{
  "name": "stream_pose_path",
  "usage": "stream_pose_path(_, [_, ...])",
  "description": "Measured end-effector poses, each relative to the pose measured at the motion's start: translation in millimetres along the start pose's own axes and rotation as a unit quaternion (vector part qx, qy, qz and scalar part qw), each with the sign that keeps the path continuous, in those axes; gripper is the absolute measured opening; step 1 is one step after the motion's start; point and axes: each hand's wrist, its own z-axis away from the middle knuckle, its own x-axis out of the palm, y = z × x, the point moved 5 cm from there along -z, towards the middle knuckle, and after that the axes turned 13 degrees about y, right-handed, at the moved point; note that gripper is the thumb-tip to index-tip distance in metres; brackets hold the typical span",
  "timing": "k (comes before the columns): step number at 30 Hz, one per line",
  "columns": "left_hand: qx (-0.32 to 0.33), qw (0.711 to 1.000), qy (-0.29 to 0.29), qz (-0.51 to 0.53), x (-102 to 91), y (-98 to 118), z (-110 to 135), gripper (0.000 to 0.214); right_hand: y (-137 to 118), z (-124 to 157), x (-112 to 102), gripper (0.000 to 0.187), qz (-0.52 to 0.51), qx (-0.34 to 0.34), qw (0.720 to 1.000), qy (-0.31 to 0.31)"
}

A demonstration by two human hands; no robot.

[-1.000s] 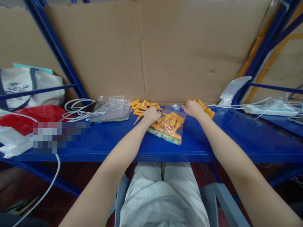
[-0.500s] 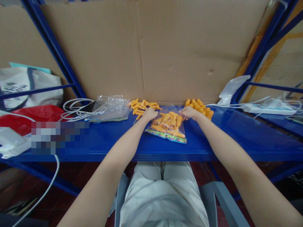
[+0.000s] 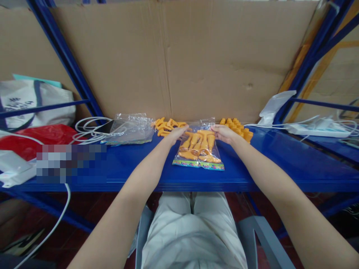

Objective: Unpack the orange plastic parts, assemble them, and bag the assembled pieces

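A clear plastic bag [image 3: 216, 153] with a colourful printed strip along its near edge lies on the blue table in front of me. Inside it are several orange plastic pieces [image 3: 195, 142], lying side by side. At the bag's far left edge, my left hand [image 3: 178, 133] grips the film, its fingertips partly hidden. My right hand [image 3: 223, 133] pinches the far right edge between thumb and fingers. Loose orange pieces [image 3: 163, 126] lie beyond my left hand. Behind my right hand stands a group of knobbly orange parts [image 3: 235, 127].
Flat clear bags [image 3: 131, 130] lie on the blue table [image 3: 134, 164] to the left, beside coiled white cable [image 3: 84, 129] and a red bag [image 3: 47, 134]. A white power strip [image 3: 319, 129] sits at the right. A cardboard panel [image 3: 210, 63] closes off the back.
The bag has been spread flatter, and its far edge now stands up between my hands. The orange pieces inside lie more evenly in a row. Both hands have shifted only slightly.
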Motion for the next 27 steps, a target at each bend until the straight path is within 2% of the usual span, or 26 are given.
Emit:
stream_pose_path(3, [-0.004, 1.000, -0.003, 0.008, -2.5, -1, 0, 0.020, 0, 4, 2, 0.025, 0.003, 0.005, 1.000, -0.015])
stream_pose_path(7, [-0.021, 0.999, -0.013, 0.028, -5.4, -4, -2, 0.009, 1, 10, 1, 0.029, 0.039, 0.037, 0.999, -0.003])
stream_pose_path(12, [-0.021, 0.999, -0.020, 0.039, -9.9, -10, -7, 0.017, 4, 14, -5, 0.028, 0.084, 0.066, 0.994, 0.013])
stream_pose_path(18, [-0.023, 0.999, -0.005, 0.042, -15.3, -12, -9, 0.019, 2, 16, -6, 0.020, 0.082, 0.055, 0.995, 0.004])
stream_pose_path(27, [-0.034, 0.997, -0.016, 0.063, -21.0, -11, -6, 0.021, 9, -1, -9, 0.026, 0.076, 0.052, 0.996, 0.007])
